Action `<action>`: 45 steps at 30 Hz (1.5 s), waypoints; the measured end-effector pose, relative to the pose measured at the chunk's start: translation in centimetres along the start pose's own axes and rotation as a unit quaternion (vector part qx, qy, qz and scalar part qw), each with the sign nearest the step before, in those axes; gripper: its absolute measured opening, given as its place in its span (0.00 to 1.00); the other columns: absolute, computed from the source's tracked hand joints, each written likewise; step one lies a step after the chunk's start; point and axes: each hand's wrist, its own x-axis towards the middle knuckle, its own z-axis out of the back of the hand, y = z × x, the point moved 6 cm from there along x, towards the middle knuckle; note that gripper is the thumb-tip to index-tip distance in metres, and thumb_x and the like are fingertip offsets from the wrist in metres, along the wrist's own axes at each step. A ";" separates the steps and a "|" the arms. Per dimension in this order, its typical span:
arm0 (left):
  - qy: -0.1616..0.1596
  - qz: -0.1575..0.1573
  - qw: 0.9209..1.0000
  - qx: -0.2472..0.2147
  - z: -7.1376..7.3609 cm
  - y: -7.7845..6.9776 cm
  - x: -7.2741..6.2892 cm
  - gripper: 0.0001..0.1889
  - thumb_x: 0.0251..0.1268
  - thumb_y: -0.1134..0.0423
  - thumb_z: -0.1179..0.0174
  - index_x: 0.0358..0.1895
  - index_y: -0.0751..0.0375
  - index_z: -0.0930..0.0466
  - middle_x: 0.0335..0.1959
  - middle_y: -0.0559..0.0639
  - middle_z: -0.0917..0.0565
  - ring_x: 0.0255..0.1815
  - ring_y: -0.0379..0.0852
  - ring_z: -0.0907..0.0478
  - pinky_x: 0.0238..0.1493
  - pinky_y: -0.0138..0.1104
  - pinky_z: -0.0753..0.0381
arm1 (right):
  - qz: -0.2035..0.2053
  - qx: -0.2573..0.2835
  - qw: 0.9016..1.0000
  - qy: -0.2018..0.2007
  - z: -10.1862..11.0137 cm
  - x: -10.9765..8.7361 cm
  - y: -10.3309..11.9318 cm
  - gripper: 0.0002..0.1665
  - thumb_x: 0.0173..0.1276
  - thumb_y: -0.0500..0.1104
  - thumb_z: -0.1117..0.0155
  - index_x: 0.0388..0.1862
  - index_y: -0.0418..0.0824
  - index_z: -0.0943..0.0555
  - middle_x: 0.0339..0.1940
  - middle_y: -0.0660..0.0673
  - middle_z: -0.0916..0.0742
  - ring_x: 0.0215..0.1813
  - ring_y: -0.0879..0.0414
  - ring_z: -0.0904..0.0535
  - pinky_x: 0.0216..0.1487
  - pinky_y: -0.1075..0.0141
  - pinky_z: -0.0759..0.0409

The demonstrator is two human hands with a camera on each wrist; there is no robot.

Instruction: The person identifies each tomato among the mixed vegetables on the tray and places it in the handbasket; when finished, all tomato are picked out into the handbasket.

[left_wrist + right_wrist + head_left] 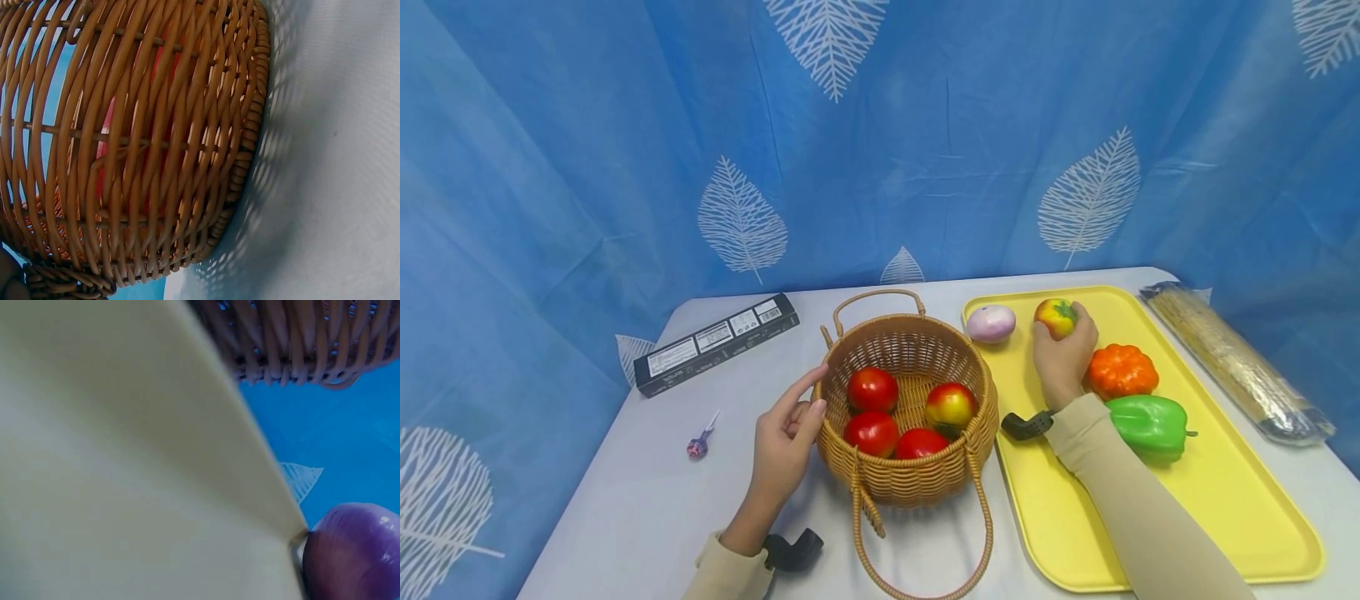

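My right hand [1066, 354] grips a yellow-and-red fruit [1054, 317] with green leaves on top, over the far part of the yellow tray [1217, 508]. Close to its left lies a purple onion [991, 323], which also shows in the right wrist view [356, 556]. At the left rim of a woven basket [910, 492], my left hand [781, 450] touches with index finger and thumb, its other fingers bent. Inside the basket are several round red fruits [872, 389] and a red-and-yellow fruit [951, 406]. In the left wrist view the basket wall [137, 144] fills much of the picture.
An orange pumpkin [1123, 371] and a green bell pepper [1150, 425] lie on the tray, beside my right wrist. A bag of noodles [1236, 362] is right of the tray. A black box [715, 343] and a lollipop [698, 446] lie to the left. One basket handle [859, 550] hangs toward me.
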 end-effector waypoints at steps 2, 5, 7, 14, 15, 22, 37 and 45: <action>0.000 -0.002 1.000 0.000 0.0 -0.1 0.0 0.22 0.70 0.76 0.42 0.67 0.63 0.22 0.14 0.43 0.39 0.14 0.36 0.45 0.13 0.30 0.45 | -0.005 0.003 1.000 0.001 0.1 -0.1 0.2 0.40 0.73 0.44 0.37 0.81 0.45 0.40 0.77 0.38 0.34 0.75 0.45 0.38 0.77 0.56 0.45; 0.001 -0.006 1.000 0.000 0.0 -0.3 0.0 0.22 0.70 0.77 0.42 0.66 0.64 0.22 0.14 0.43 0.39 0.14 0.36 0.46 0.13 0.30 0.45 | -0.009 0.013 1.000 0.000 0.4 -0.2 0.6 0.41 0.73 0.46 0.37 0.81 0.47 0.39 0.77 0.40 0.34 0.75 0.46 0.37 0.77 0.58 0.43; 0.001 -0.009 1.000 -0.001 0.0 -0.4 0.0 0.22 0.70 0.77 0.42 0.66 0.65 0.22 0.14 0.44 0.39 0.14 0.36 0.46 0.13 0.30 0.46 | -0.009 0.025 1.000 -0.002 0.5 -0.3 1.0 0.41 0.73 0.47 0.36 0.81 0.47 0.39 0.77 0.41 0.33 0.74 0.47 0.37 0.76 0.60 0.43; 0.000 -0.012 1.000 -0.005 0.0 -0.2 0.0 0.23 0.70 0.78 0.42 0.66 0.65 0.22 0.13 0.44 0.39 0.14 0.37 0.46 0.13 0.30 0.46 | -0.020 0.074 0.997 0.006 1.0 -0.6 2.1 0.41 0.74 0.48 0.37 0.81 0.51 0.41 0.77 0.45 0.35 0.73 0.51 0.36 0.73 0.63 0.36; 0.000 -0.012 1.000 -0.006 0.0 -0.2 0.0 0.23 0.70 0.78 0.42 0.67 0.65 0.22 0.13 0.44 0.39 0.14 0.37 0.46 0.13 0.30 0.46 | -0.024 0.082 0.996 0.007 1.0 -0.6 2.2 0.41 0.74 0.48 0.36 0.81 0.52 0.41 0.77 0.45 0.36 0.73 0.51 0.36 0.72 0.62 0.35; -0.001 -0.014 1.000 -0.006 0.1 -0.1 0.0 0.23 0.70 0.78 0.43 0.67 0.65 0.23 0.14 0.44 0.39 0.14 0.37 0.45 0.13 0.30 0.46 | -0.032 0.135 0.990 0.016 1.3 -1.0 3.1 0.40 0.73 0.46 0.34 0.80 0.54 0.39 0.77 0.47 0.37 0.74 0.51 0.36 0.69 0.62 0.29; 0.001 -0.015 1.000 -0.008 0.0 -0.3 0.0 0.22 0.70 0.77 0.43 0.67 0.65 0.23 0.14 0.44 0.39 0.14 0.37 0.45 0.13 0.30 0.45 | 0.007 0.183 0.983 0.035 1.5 -1.8 4.7 0.39 0.70 0.43 0.30 0.77 0.53 0.34 0.76 0.47 0.34 0.74 0.49 0.37 0.68 0.58 0.27; 0.001 -0.005 1.000 0.001 0.0 -0.2 0.0 0.23 0.71 0.77 0.43 0.67 0.63 0.22 0.14 0.44 0.39 0.14 0.37 0.45 0.13 0.30 0.44 | 0.053 0.183 0.978 0.082 1.5 -3.0 6.7 0.38 0.69 0.45 0.29 0.76 0.52 0.32 0.74 0.49 0.31 0.74 0.48 0.36 0.67 0.58 0.27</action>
